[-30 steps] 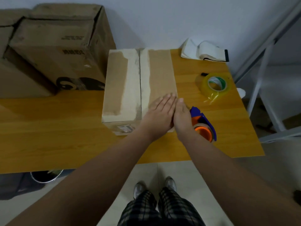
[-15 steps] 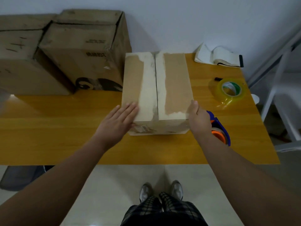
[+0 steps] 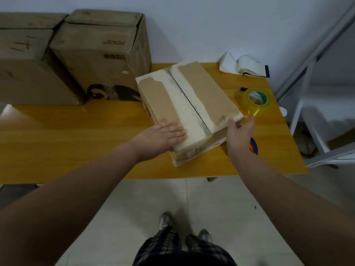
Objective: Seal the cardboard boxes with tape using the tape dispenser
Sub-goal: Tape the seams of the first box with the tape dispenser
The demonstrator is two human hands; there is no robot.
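Yellow wood makes the top of the table (image 3: pixel 57 146), and a pale wall (image 3: pixel 192 25) stands behind it; a small box (image 3: pixel 201 89) of brown card sits on the table at a slant; its two top flaps are down, with a dark gap between them and pale strips along both sides of the gap.

The left hand (image 3: pixel 163 132) lies flat on top of the small box, at its near left corner; its fingers (image 3: pixel 177 131) are straight and close together. The right hand (image 3: pixel 240 133) holds the near right corner of the small box; the thumb (image 3: pixel 230 122) is on the near side and the other fingers go round the right side, a bit blurred.

The tape dispenser (image 3: pixel 254 146), blue and orange, lies on the table just right of the small box, mostly hidden behind the right hand; a roll of tape (image 3: pixel 257 99), see-through with a green middle, lies right of the small box too, further back; a white book (image 3: pixel 244 66) lies behind the small box on the right; two big boxes (image 3: pixel 99 60) stand left of the small box, against the wall.
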